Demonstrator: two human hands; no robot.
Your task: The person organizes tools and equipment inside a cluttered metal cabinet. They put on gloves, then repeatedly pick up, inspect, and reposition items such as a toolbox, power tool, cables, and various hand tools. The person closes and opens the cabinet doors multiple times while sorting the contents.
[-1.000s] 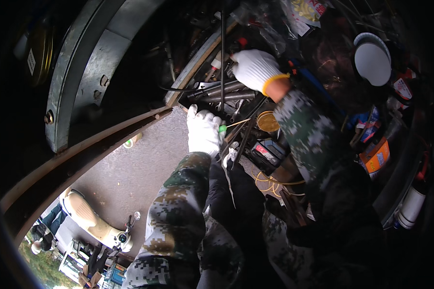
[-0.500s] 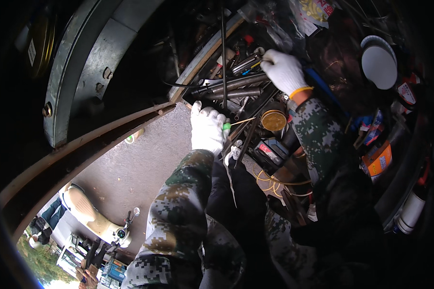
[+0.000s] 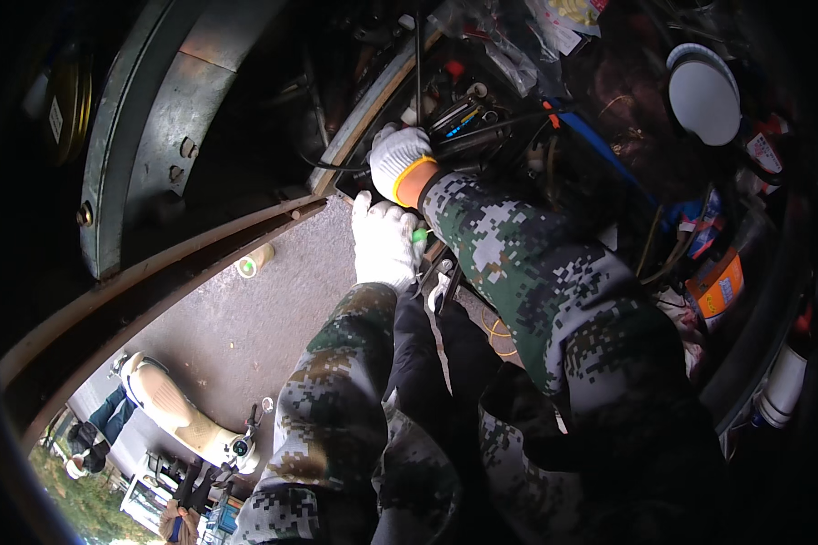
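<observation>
My left hand (image 3: pixel 386 241), in a white knit glove, is closed round a thin tool with a green handle (image 3: pixel 419 235). The tool's shaft is hidden by my right arm. Just beyond it, my right hand (image 3: pixel 398 159), in a white glove with a yellow cuff, reaches down into a heap of metal tools beside a wooden-edged frame (image 3: pixel 364 109). Its fingers curl out of sight, so what they hold cannot be made out. Blue and silver slim tools (image 3: pixel 463 120) lie right of that hand, with a dark rod (image 3: pixel 495 125) across them.
A curved metal beam (image 3: pixel 123 145) rises at the left, above a rusty rail (image 3: pixel 154 254). Behind the heap lie a round white lid (image 3: pixel 704 100), a blue strap (image 3: pixel 600 150) and an orange packet (image 3: pixel 720 286). A cream scooter (image 3: pixel 168 400) and people stand at the lower left.
My right hand has swung left and nearer from the far side of the tool heap, ending beside my left hand. Its sleeve now covers the round tin and the box. My left hand shifted slightly.
</observation>
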